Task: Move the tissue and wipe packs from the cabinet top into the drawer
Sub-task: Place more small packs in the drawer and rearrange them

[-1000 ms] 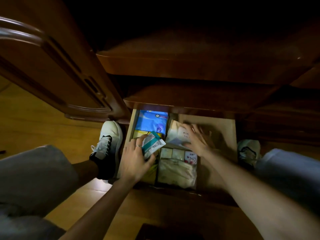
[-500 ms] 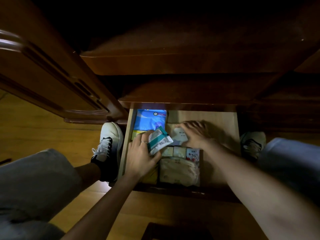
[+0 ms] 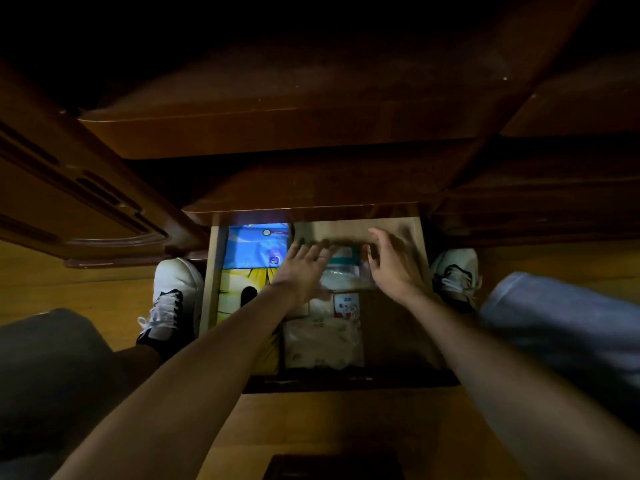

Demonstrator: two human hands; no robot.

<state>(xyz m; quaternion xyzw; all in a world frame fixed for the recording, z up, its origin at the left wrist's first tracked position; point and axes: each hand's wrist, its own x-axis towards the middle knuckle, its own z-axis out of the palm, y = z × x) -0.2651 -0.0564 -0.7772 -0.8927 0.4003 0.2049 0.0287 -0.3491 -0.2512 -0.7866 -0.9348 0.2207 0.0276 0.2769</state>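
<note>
The open wooden drawer lies below me between my feet. A blue pack and a yellow pack fill its left side; a pale patterned pack and a small red-and-white pack lie in the middle. A white pack with a teal band lies at the back middle. My left hand hovers at its left edge, fingers spread. On the pack's right side is my right hand, also spread. Both hands are blurred; I cannot tell if they touch it.
The dark cabinet top overhangs the drawer's back. An open cabinet door stands at left. My white shoes flank the drawer on the wooden floor. The drawer's right part shows bare wood.
My left hand let go of the teal-banded pack, which now lies at the back middle of the drawer. Both hands moved toward the back and opened on either side of it.
</note>
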